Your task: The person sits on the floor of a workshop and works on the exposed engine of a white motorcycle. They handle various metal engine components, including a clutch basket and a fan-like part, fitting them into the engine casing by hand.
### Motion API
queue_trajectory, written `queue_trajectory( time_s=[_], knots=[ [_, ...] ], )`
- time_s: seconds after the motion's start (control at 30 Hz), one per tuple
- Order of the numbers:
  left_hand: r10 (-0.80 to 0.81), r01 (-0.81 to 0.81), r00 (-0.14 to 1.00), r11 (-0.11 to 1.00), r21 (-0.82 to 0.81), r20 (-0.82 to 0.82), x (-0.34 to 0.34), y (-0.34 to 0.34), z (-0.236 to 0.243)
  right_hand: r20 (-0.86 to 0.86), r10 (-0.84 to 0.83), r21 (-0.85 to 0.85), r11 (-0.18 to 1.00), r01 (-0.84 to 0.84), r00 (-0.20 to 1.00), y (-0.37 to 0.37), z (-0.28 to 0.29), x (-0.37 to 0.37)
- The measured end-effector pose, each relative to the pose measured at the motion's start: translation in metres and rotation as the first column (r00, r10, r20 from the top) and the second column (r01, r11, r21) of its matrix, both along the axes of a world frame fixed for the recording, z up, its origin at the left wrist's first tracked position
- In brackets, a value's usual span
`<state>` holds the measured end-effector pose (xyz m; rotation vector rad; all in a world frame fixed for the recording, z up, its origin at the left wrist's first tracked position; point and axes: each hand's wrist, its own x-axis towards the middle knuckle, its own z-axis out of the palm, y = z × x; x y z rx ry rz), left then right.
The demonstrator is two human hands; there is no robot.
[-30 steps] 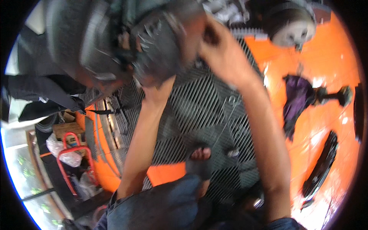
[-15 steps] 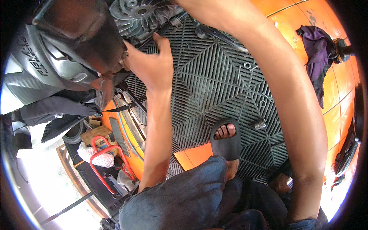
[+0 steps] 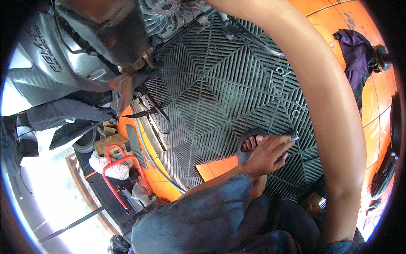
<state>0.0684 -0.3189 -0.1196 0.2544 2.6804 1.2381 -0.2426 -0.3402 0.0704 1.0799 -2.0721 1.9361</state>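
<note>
My left hand is low over the dark slatted floor mat, in front of my sandalled foot. Its fingers are stretched out and apart, the tips beside a short metal cylinder, mostly hidden behind them. Whether they touch it I cannot tell. My right forearm arches up the right side and leaves the view at the top, so that hand is out of sight. Near the top, a finned metal wheel sits on an engine part beside the grey scooter body.
On the mat lie a nut and a ring. A purple cloth is on the orange tiles at right. A red tubular frame stands at lower left, near a blue hose.
My left hand has left the scooter's edge near the finned wheel and come down and right to the metal cylinder. The view has shifted slightly; my right arm stays stretched toward the top.
</note>
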Motion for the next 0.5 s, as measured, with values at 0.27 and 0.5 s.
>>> queue_trajectory(
  time_s=[0.27, 0.5],
  knots=[
    [0.129, -0.129, 0.992, 0.992, -0.013, 0.008, 0.002, -0.003, -0.001, 0.523, 0.025, 0.153, 0.981, -0.123, 0.852, -0.001, 0.032, 0.003],
    [0.147, -0.146, 0.989, 0.989, -0.032, 0.023, 0.003, -0.006, -0.002, 0.452, 0.117, -0.004, 0.992, -0.129, 0.885, 0.010, -0.035, -0.002]
  ],
)
